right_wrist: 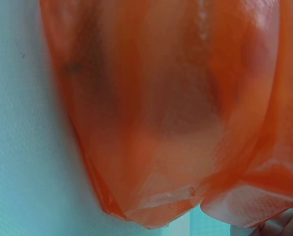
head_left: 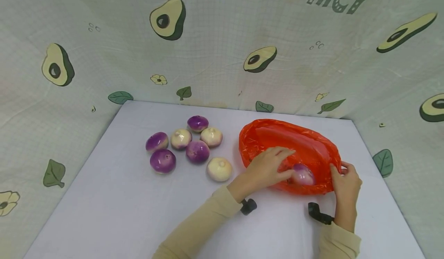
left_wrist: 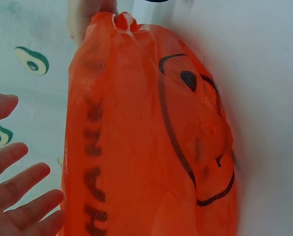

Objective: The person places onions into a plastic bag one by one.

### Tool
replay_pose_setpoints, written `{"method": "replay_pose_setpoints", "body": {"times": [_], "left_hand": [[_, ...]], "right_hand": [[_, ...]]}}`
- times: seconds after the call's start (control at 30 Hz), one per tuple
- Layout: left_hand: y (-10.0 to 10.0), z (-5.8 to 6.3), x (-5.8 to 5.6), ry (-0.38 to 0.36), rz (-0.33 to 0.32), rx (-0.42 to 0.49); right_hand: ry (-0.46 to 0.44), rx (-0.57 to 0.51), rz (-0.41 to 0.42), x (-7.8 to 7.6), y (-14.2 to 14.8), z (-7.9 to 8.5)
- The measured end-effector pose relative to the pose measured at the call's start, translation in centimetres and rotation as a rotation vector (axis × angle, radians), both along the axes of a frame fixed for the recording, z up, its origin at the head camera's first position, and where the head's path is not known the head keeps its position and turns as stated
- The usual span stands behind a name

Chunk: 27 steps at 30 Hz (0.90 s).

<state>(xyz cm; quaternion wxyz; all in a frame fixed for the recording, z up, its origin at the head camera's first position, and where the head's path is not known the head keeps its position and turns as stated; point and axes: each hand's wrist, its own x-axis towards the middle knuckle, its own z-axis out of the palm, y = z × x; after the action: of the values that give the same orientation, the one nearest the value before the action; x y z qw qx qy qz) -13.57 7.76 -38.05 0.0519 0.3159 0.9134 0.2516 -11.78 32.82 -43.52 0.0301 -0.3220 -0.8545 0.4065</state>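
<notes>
A red plastic bag (head_left: 295,132) stands on the table with its mouth spread wide. Over its near left rim reaches my left hand (head_left: 265,170), fingers spread and holding nothing. A purple-and-white turnip (head_left: 303,175) is inside the mouth, close to the left thumb; whether they touch I cannot tell. At the right end, my right hand (head_left: 347,180) pinches the bag's rim between thumb and fingers. The left wrist view shows the left fingers (left_wrist: 25,196) loose beside the printed bag wall (left_wrist: 131,123). In the right wrist view the bag (right_wrist: 151,147) hides most of the right hand.
Left of the bag lie several glossy turnips (head_left: 197,152), some purple side up, some white side up. The nearest is a white turnip (head_left: 219,169). A fabric backdrop (head_left: 215,58) with avocado prints rises behind and beside the white table (head_left: 138,212).
</notes>
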Motion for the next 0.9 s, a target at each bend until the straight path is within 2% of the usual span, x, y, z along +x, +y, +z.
{"method": "replay_pose_setpoints", "body": {"times": [0.3, 0.57, 0.9], "left_hand": [[-1.8, 0.4, 0.1, 0.027, 0.048, 0.04], [-3.0, 0.5, 0.4, 0.01, 0.063, 0.079], [-4.3, 0.5, 0.7, 0.029, 0.084, 0.106]], "right_hand": [[0.0, -0.011, 0.002, 0.2, -0.2, 0.2], [-0.002, -0.008, 0.002, 0.1, -0.1, 0.1], [-0.004, -0.004, 0.001, 0.0, 0.0, -0.1]]}}
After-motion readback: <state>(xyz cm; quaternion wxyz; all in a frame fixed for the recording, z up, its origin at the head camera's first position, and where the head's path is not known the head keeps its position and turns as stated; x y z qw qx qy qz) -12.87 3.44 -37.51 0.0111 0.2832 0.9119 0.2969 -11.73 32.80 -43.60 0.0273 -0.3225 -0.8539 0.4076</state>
